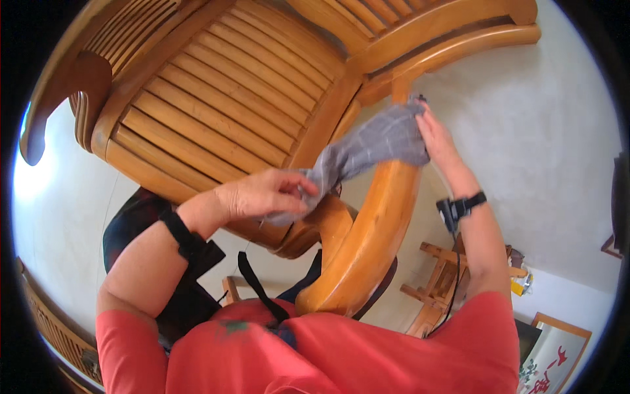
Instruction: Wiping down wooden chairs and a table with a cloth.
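A grey cloth with a pale check (371, 141) is draped over the curved wooden armrest (384, 226) of a slatted wooden bench (216, 98). My right hand (438, 136) grips the cloth's far end against the armrest's outer side; part of its fingers is hidden behind the cloth. Lower and to the left, my left hand (266, 194) has its fingers curled around the cloth's near end, beside the front corner of the seat. Between the two hands the cloth is bunched and twisted.
The bench's other armrest (72, 79) curves at the upper left. A wooden stool-like frame (430, 282) stands on the floor at right. A picture with red and green marks (558, 354) is at the lower right. Slatted wooden furniture (56, 322) shows at the lower left.
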The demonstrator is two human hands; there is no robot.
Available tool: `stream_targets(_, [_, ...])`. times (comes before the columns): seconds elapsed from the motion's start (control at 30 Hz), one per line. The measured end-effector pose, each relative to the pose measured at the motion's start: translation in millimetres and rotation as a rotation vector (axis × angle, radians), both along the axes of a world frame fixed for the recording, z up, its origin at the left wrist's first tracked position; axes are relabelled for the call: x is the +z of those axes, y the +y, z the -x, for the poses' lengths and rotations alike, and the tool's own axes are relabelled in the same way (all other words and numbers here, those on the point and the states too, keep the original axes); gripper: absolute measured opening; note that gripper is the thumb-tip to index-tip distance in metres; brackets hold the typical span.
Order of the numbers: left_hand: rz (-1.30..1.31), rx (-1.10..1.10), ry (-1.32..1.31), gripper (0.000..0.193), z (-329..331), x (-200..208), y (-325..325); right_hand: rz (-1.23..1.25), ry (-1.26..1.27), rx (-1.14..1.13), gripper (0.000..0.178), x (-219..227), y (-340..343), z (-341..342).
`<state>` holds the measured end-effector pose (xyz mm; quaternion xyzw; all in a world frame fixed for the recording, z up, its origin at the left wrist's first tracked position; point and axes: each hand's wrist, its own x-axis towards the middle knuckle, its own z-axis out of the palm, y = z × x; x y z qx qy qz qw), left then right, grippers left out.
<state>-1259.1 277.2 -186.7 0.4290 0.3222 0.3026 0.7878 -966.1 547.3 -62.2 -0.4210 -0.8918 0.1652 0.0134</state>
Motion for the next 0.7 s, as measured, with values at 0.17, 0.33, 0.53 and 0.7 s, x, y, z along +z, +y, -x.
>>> stream_targets(0.17, [0.022,0.108,0.132,0.074,0,14,4,-0.031,0.088,0.027,0.041,-7,-17,-9])
stream_targets(0.33, [-0.034,0.038,0.353,0.093,2,14,7,-0.029,0.149,0.098,0.044,23,-177,-13])
stream_targets(0.53, [-0.019,-0.039,0.377,0.092,-4,5,8,-0.048,0.129,0.229,0.045,35,-197,-16])
stream_targets(0.7, [0.189,-0.234,0.406,0.056,-10,18,10,0.052,0.309,0.034,0.043,4,-89,-21])
